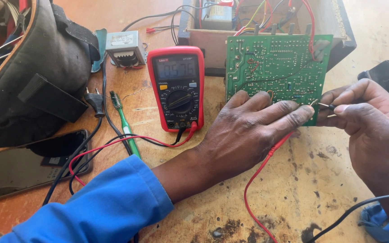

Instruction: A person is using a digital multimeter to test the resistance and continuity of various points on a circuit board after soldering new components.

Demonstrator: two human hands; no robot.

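Head view: left hand lies flat along the green circuit board's lower edge, pinching the red probe; right hand pinches the black probe, pointing left at it.

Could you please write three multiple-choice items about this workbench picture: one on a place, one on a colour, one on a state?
1. Where does the green toothbrush lie?
A. left of the red digital multimeter
B. on the green circuit board
C. inside the dark fabric bag

2. What colour is the wire under the left hand?
A. yellow
B. red
C. white

3. What state is the multimeter's screen in?
A. dark
B. cracked
C. showing digits

Answers: 1 A, the brush lies on the wooden table beside the meter's left edge. 2 B, a red lead runs from under the palm. 3 C, digits show on the grey display.
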